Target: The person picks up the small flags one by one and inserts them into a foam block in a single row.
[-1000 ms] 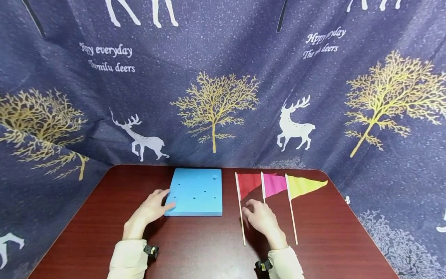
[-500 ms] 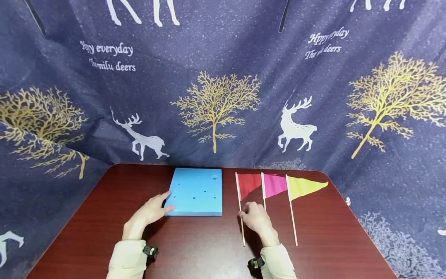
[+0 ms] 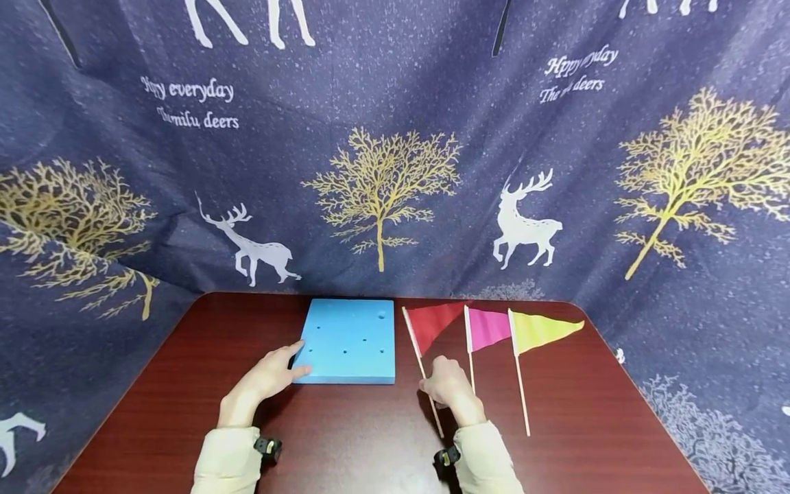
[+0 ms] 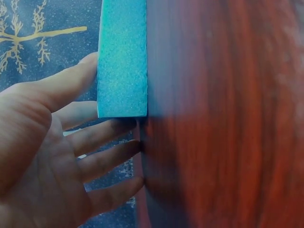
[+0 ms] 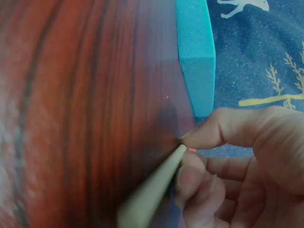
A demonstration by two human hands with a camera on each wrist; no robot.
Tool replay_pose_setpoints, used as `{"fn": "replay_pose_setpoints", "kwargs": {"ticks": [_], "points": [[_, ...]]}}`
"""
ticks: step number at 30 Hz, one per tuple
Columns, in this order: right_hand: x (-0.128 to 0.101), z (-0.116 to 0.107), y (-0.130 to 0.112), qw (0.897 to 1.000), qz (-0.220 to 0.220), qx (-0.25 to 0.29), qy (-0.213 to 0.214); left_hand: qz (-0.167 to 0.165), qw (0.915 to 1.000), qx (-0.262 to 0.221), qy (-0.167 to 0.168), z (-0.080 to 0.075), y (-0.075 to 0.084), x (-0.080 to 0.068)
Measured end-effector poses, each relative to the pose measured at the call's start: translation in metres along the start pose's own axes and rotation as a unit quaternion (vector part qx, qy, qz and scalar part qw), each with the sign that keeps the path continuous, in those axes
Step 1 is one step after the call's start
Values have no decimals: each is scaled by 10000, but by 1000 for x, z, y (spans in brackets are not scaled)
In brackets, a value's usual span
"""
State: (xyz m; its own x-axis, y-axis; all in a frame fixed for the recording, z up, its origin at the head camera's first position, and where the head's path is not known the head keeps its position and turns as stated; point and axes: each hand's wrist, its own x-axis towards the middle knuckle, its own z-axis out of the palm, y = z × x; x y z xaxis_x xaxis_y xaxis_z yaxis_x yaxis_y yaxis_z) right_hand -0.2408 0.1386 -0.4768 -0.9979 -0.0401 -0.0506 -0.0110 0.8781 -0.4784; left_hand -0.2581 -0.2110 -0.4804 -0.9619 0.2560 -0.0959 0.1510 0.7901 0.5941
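Note:
A blue foam board point(image 3: 348, 336) with several small holes lies flat on the table. My left hand point(image 3: 262, 377) rests on its left front corner, thumb and fingers extended; in the left wrist view the thumb lies along the board's edge point(image 4: 122, 61). My right hand point(image 3: 450, 387) pinches the stick of the red flag point(image 3: 430, 322) between thumb and fingers, below the cloth. In the right wrist view the pale stick point(image 5: 154, 190) runs from the fingertips toward the camera. To the right lie a magenta flag point(image 3: 487, 326) and a yellow flag point(image 3: 543, 332).
The dark red wooden table point(image 3: 345, 439) has rounded far corners. Close behind it hangs a blue cloth point(image 3: 395, 103) printed with deer and trees. Both wrists wear small black devices below cream sleeves point(image 3: 228, 456).
My right hand has moved left, from between the sticks to the red flag's stick, and pinches it. The red flag has tilted, its top shifting left. The left hand stays at the board.

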Motion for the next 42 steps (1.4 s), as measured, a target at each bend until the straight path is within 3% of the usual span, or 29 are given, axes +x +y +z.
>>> {"fn": "replay_pose_setpoints", "kwargs": {"ticks": [10, 15, 20, 26, 32, 37, 42], "points": [[6, 2, -2, 9992, 36, -212, -328, 41, 10000, -6, 39, 2, -5, 3], [6, 2, -4, 9976, -256, -422, -491, 26, 10000, 15, 84, 3, -7, 2], [7, 3, 3, 9967, -214, 199, -758, 4, 10000, 9, 97, 3, -7, 2], [5, 1, 17, 9872, -165, 1316, -881, -11, 9999, -2, 114, 5, -6, 2], [6, -5, 26, 9626, -211, 2512, -997, 30, 9999, -20, 127, 6, -7, 4], [9, -10, 27, 9274, -203, 3557, -1137, 14, 9999, -39, 148, 5, -7, 4], [10, -13, 26, 8985, -258, 4221, -1176, 16, 9998, -23, 172, 5, -8, 2]]}}
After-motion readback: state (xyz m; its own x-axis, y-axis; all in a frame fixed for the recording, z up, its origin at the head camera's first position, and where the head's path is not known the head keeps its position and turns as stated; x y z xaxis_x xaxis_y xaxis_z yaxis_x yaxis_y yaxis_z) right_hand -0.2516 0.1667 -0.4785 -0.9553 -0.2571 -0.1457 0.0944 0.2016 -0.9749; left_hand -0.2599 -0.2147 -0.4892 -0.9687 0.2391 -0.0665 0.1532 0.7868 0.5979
